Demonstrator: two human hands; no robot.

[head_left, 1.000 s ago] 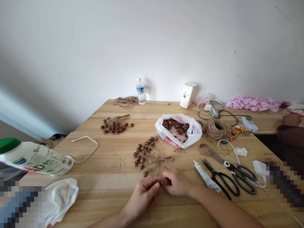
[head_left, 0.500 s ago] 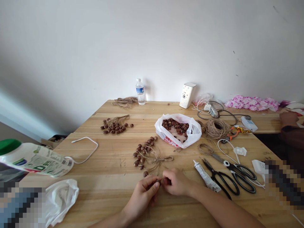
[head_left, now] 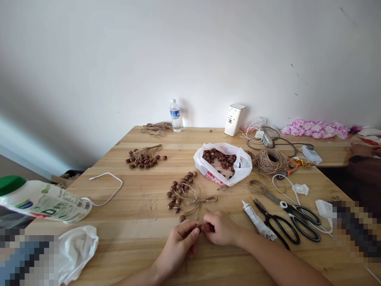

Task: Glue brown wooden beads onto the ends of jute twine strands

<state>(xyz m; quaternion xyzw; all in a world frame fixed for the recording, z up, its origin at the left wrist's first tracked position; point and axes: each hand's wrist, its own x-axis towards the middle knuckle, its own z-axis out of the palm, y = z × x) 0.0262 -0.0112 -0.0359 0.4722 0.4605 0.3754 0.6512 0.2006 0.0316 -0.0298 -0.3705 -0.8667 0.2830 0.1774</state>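
Observation:
Near the table's front, my left hand [head_left: 181,242] pinches a small brown nut between thumb and forefinger, mostly hidden by the fingers. Close against it, my right hand [head_left: 220,228] is closed on a thin strand of twine. Just beyond both hands lies a bundle of twine strands [head_left: 193,194] with a coiled, wrapped loop [head_left: 210,199] at its right. Round brown nuts [head_left: 175,192] sit at the strands' far ends, fanned out to the left. A single nut [head_left: 182,218] rests beside my left fingertips.
Behind stands a white plastic bag [head_left: 242,171] of brown shells. A second nut bundle [head_left: 144,157] lies at back left. To the right are a glue tube [head_left: 258,222], black scissors [head_left: 276,224], another pair of scissors [head_left: 303,220] and a twine ball [head_left: 270,161]. Another person's hand [head_left: 361,150] is at far right.
My left fingers have shifted very slightly around the nut, which shows less now. At far right, the other person's hand and sleeve have moved a little.

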